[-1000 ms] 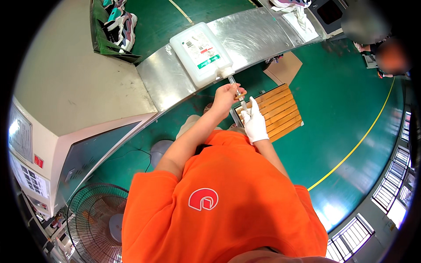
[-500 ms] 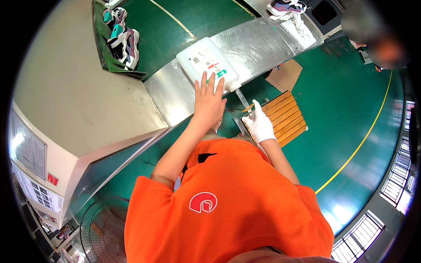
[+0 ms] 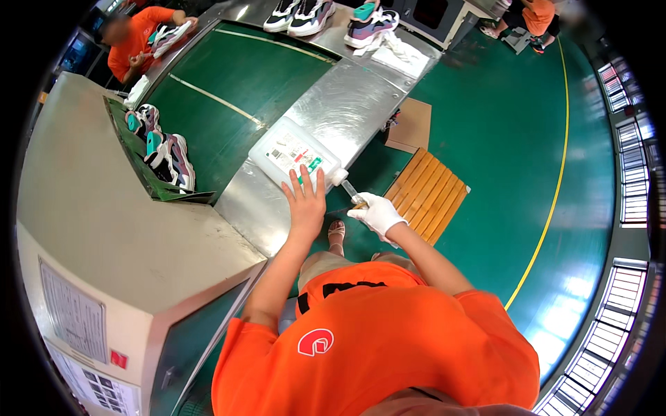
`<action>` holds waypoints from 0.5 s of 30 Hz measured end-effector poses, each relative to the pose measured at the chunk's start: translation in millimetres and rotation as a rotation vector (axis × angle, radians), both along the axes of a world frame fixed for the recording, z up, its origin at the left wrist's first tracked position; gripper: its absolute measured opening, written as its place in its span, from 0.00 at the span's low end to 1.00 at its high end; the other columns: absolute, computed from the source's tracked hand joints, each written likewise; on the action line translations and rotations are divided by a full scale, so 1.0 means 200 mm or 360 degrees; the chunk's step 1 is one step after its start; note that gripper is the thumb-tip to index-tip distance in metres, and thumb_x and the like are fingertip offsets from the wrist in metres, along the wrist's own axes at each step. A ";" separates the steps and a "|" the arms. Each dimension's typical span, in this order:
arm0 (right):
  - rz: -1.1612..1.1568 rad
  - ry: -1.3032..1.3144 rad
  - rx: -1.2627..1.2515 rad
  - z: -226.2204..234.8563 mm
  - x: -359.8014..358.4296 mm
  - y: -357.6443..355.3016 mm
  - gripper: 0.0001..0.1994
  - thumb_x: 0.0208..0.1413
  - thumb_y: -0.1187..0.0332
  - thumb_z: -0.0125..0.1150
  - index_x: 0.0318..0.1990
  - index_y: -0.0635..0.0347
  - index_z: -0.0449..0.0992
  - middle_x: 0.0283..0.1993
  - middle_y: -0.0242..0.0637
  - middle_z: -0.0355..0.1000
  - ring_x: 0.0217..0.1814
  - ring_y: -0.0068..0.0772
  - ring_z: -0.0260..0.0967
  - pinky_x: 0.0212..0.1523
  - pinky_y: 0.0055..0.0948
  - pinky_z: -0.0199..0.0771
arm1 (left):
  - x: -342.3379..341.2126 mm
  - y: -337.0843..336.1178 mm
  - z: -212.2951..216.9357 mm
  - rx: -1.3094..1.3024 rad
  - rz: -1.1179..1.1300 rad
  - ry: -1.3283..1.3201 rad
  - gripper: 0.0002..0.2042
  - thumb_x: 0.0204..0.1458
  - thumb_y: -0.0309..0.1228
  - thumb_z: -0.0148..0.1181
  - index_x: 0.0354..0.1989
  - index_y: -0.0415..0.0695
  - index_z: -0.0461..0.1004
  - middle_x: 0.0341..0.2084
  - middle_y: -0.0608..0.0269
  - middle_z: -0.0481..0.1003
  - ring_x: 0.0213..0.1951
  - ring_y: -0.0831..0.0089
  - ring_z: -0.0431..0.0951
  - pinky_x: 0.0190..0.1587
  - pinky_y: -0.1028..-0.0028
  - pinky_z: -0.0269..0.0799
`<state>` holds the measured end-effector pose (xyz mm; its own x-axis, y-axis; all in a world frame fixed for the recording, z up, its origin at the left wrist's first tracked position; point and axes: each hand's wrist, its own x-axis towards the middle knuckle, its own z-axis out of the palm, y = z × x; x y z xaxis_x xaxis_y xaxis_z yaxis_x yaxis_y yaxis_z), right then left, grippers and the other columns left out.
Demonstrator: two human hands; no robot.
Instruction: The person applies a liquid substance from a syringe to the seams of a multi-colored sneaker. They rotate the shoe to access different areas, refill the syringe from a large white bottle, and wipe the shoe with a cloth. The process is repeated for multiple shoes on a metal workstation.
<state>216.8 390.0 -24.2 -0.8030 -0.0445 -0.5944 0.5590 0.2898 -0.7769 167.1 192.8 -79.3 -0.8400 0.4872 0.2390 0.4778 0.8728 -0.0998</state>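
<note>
A translucent white jug (image 3: 281,147) with a printed label lies on its side on the metal ledge, its neck (image 3: 339,177) over the near edge. My bare left hand (image 3: 305,204) rests on the jug's lower side with its fingers spread. At the mouth of the jug is a clear, narrow tube-like container (image 3: 349,190). My right hand (image 3: 380,216), in a white glove, is closed around its lower end. A thin yellowish-brown piece (image 3: 361,205) shows by the gloved fingers; its kind is unclear.
A green conveyor belt (image 3: 229,76) carries sneakers (image 3: 170,161) at left and more sneakers (image 3: 371,28) far off. White cloth (image 3: 399,50) lies on the ledge. A slatted wooden stool (image 3: 430,197) and cardboard box (image 3: 409,125) stand at right. A co-worker (image 3: 142,38) handles a shoe.
The view has shifted, bringing a co-worker into sight. My right hand has brought the clear container closer to the jug's neck. My left hand stays on the jug.
</note>
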 end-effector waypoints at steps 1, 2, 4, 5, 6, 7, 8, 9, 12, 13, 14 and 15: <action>-0.0105 -0.0029 -0.0218 0.01 0.02 0.02 0.17 0.53 0.67 0.67 0.49 0.62 0.74 0.26 0.32 0.69 0.18 0.19 0.58 0.20 0.24 0.60 | 0.00 0.01 0.02 -0.0086 -0.0041 0.0046 0.32 0.51 0.26 0.54 0.69 0.41 0.56 0.67 0.30 0.50 0.66 0.29 0.52 0.61 0.33 0.52; -0.0085 0.0003 -0.0259 -0.08 0.05 0.04 0.15 0.54 0.67 0.67 0.49 0.56 0.74 0.20 0.25 0.61 0.16 0.17 0.53 0.16 0.25 0.53 | 0.03 0.01 0.00 -0.0091 -0.0092 0.0076 0.32 0.51 0.26 0.53 0.68 0.41 0.56 0.66 0.30 0.51 0.66 0.28 0.53 0.59 0.32 0.54; 0.0090 -0.0025 -0.0232 0.01 0.10 0.06 0.15 0.53 0.66 0.67 0.47 0.55 0.74 0.20 0.26 0.61 0.15 0.18 0.54 0.13 0.27 0.52 | 0.07 -0.04 -0.02 -0.0131 -0.0145 0.0173 0.32 0.51 0.26 0.53 0.68 0.40 0.56 0.65 0.29 0.52 0.64 0.28 0.55 0.57 0.32 0.57; 0.0197 -0.0043 -0.0140 0.09 0.13 0.10 0.14 0.52 0.66 0.68 0.45 0.59 0.75 0.24 0.31 0.68 0.16 0.21 0.58 0.18 0.25 0.60 | 0.11 -0.06 -0.01 -0.0242 -0.0164 0.0229 0.36 0.47 0.29 0.59 0.68 0.40 0.56 0.64 0.28 0.55 0.63 0.28 0.57 0.55 0.34 0.62; 0.0334 0.0105 -0.0039 0.09 0.18 0.14 0.14 0.52 0.64 0.67 0.44 0.59 0.75 0.23 0.31 0.67 0.16 0.22 0.59 0.17 0.27 0.60 | 0.16 -0.05 0.07 -0.0187 -0.0169 0.0082 0.38 0.45 0.31 0.61 0.68 0.40 0.56 0.64 0.28 0.55 0.63 0.28 0.57 0.55 0.35 0.62; 0.0391 0.0010 -0.0077 0.18 0.21 0.19 0.15 0.52 0.63 0.68 0.45 0.59 0.75 0.23 0.32 0.66 0.16 0.22 0.59 0.16 0.27 0.60 | 0.22 -0.04 0.20 -0.0137 -0.0180 -0.0078 0.40 0.43 0.33 0.64 0.68 0.40 0.56 0.63 0.28 0.55 0.63 0.29 0.58 0.55 0.35 0.63; 0.0450 -0.0090 -0.0120 0.32 0.25 0.25 0.17 0.52 0.62 0.68 0.46 0.59 0.75 0.22 0.32 0.65 0.16 0.23 0.59 0.16 0.28 0.59 | 0.28 -0.02 0.30 -0.0093 -0.0188 -0.0244 0.42 0.41 0.34 0.66 0.68 0.41 0.55 0.63 0.28 0.56 0.63 0.29 0.58 0.55 0.36 0.63; 0.0491 -0.0175 -0.0135 0.42 0.30 0.31 0.17 0.52 0.61 0.68 0.46 0.58 0.74 0.22 0.32 0.65 0.16 0.23 0.60 0.15 0.29 0.59 | 0.32 -0.01 0.36 -0.0105 -0.0190 -0.0128 0.48 0.35 0.37 0.71 0.69 0.41 0.55 0.62 0.32 0.59 0.62 0.35 0.63 0.57 0.45 0.66; 0.0690 0.0020 -0.0027 0.63 0.42 0.50 0.17 0.52 0.62 0.66 0.47 0.57 0.75 0.22 0.31 0.66 0.17 0.23 0.60 0.16 0.28 0.61 | 0.44 0.06 0.58 0.0255 -0.0210 -0.0312 0.48 0.35 0.36 0.71 0.69 0.41 0.54 0.61 0.36 0.63 0.60 0.42 0.68 0.56 0.54 0.69; 0.0711 0.0271 0.0013 0.57 0.45 0.57 0.17 0.51 0.62 0.67 0.48 0.57 0.75 0.23 0.31 0.67 0.18 0.23 0.61 0.17 0.27 0.62 | 0.47 0.08 0.64 0.0450 -0.0223 -0.0352 0.45 0.36 0.35 0.71 0.67 0.40 0.57 0.57 0.38 0.68 0.57 0.51 0.73 0.55 0.62 0.71; 0.0726 0.0523 0.0055 0.51 0.47 0.64 0.18 0.51 0.62 0.67 0.48 0.57 0.75 0.23 0.31 0.67 0.18 0.22 0.62 0.18 0.26 0.63 | 0.49 0.10 0.72 0.0642 -0.0062 -0.0573 0.44 0.36 0.34 0.70 0.66 0.39 0.58 0.56 0.39 0.70 0.56 0.53 0.74 0.55 0.64 0.71; 0.0600 0.0255 -0.0127 0.60 0.47 0.67 0.19 0.51 0.63 0.67 0.49 0.57 0.74 0.25 0.32 0.70 0.20 0.20 0.64 0.19 0.23 0.65 | 0.52 0.09 0.77 0.0829 0.0133 -0.0790 0.42 0.37 0.33 0.70 0.66 0.38 0.59 0.54 0.39 0.71 0.55 0.56 0.75 0.55 0.65 0.71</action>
<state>311.5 523.4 96.4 -0.8036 -0.3941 -0.4459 0.2955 0.3862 -0.8738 271.5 211.7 75.4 -0.9392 0.3433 0.0030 0.2882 0.7837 0.5502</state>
